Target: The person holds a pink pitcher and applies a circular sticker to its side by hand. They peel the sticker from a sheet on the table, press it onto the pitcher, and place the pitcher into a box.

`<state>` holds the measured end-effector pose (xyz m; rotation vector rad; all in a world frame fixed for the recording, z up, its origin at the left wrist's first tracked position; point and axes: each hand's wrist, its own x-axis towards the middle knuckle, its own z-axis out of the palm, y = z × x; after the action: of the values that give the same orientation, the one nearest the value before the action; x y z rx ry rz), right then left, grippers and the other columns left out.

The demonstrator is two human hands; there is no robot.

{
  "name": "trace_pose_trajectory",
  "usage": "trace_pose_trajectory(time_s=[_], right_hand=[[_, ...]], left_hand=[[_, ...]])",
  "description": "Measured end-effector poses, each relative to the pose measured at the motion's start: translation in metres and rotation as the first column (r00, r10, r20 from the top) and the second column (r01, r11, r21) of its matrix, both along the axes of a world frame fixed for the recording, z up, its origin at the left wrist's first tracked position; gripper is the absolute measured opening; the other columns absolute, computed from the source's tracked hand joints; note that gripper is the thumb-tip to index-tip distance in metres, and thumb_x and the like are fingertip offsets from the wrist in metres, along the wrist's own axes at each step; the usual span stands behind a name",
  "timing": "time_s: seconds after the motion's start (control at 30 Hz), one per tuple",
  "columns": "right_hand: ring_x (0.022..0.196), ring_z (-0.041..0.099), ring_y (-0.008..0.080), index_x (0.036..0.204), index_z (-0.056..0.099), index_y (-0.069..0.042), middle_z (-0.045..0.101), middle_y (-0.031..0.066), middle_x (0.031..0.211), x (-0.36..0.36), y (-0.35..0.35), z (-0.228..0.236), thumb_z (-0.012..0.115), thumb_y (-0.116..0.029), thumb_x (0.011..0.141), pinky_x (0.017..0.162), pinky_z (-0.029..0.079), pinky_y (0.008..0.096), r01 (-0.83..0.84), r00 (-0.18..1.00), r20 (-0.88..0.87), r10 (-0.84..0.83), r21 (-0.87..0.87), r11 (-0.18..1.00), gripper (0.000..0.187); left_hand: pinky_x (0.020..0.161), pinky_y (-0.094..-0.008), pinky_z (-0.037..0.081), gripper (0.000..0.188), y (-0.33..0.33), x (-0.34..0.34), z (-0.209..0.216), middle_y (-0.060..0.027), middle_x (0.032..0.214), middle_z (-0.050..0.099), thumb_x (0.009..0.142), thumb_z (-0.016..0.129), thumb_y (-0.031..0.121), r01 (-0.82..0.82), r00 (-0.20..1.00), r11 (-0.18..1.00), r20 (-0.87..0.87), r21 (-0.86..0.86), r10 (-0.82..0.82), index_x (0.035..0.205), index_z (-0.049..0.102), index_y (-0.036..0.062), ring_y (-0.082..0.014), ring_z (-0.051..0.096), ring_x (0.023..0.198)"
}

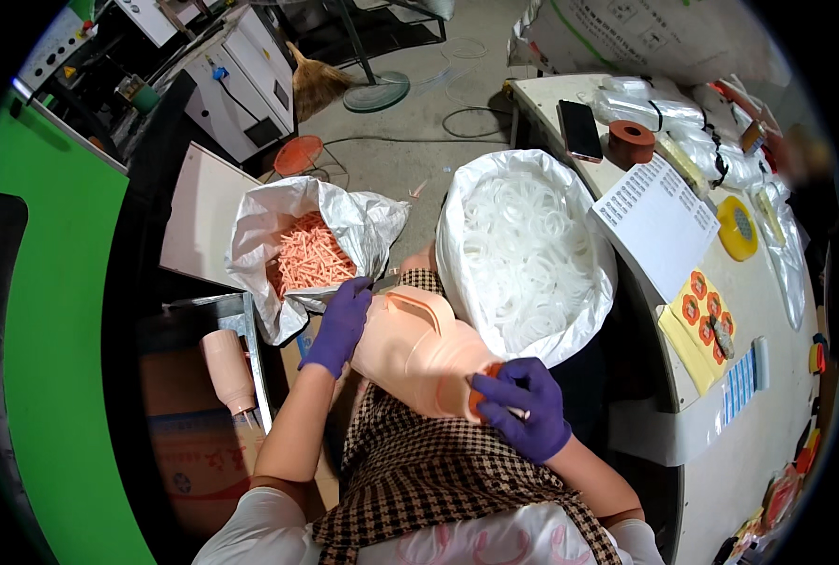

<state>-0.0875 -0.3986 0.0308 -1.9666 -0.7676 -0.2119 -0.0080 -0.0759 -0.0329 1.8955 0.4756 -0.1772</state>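
Note:
A peach plastic jug (417, 347) with a moulded handle lies on my lap, over a checked apron. My left hand (339, 325), in a purple glove, grips its base end. My right hand (525, 407), also gloved in purple, is at the jug's neck, fingers closed on an orange cap (480, 386) and a small thin tool. A white sack of orange plastic strips (311, 256) stands open just beyond my left hand. A larger white sack of clear plastic rings (525, 254) stands open beyond the jug.
A white worktable (777, 330) curves along my right, carrying a phone (581, 129), a brown tape roll (631, 143), a yellow tape roll (738, 228), a printed sheet (657, 224) and orange sticker sheets (704, 315). Another peach jug (228, 369) hangs at my left. Green floor lies far left.

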Motion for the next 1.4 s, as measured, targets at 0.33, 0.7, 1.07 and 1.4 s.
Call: trace_pose_trajectory(time_s=[0.33,0.7,1.07,1.4], right_hand=[[0.089,0.063,0.0263,0.128,0.063,0.001,0.067,0.0146,0.106,0.054,0.048,0.013,0.065,-0.005,0.092,0.084,0.051,0.0362,-0.182,0.981,-0.051,0.188,0.114,0.977,0.036],[0.082,0.068,0.0317,0.116,0.069,-0.013,0.063,0.0135,0.111,0.028,0.079,-0.006,0.078,-0.019,0.075,0.069,0.057,0.0412,0.013,0.999,0.052,-0.003,-0.192,0.981,0.042],[0.09,0.068,0.0407,0.137,0.051,-0.019,0.044,0.0176,0.149,0.079,0.111,-0.039,0.072,-0.026,0.08,0.079,0.056,0.0483,-0.348,0.937,-0.092,0.336,-0.296,0.89,0.061],[0.088,0.069,0.0255,0.113,0.072,-0.013,0.067,0.0093,0.115,0.128,0.041,-0.024,0.078,-0.02,0.082,0.077,0.057,0.0366,0.166,0.981,0.112,-0.16,-0.048,0.985,0.033]], left_hand=[[0.108,-0.0524,0.037,0.093,-0.075,-0.049,0.08,-0.0246,0.14,0.052,0.068,0.089,0.036,0.124,0.502,0.592,0.464,0.796,-0.729,0.14,0.045,-0.004,-0.037,0.052,0.129],[0.102,-0.0508,0.043,0.064,-0.078,-0.059,0.071,-0.0166,0.111,0.067,0.071,0.078,0.042,-0.132,0.662,0.662,0.562,0.738,-0.495,0.118,0.063,0.0003,-0.0351,0.065,0.102],[0.105,-0.0501,0.042,0.048,-0.035,-0.04,0.055,-0.0161,0.117,0.064,0.077,0.077,0.028,-0.154,0.592,0.673,0.612,0.724,-0.524,0.114,0.061,0.0018,-0.0343,0.061,0.112],[0.11,-0.0385,0.039,0.11,0.143,0.017,0.108,-0.0183,0.138,0.052,0.072,0.082,0.008,-0.649,0.361,0.734,0.93,0.2,0.065,0.159,0.014,0.0022,-0.0279,0.052,0.127]])
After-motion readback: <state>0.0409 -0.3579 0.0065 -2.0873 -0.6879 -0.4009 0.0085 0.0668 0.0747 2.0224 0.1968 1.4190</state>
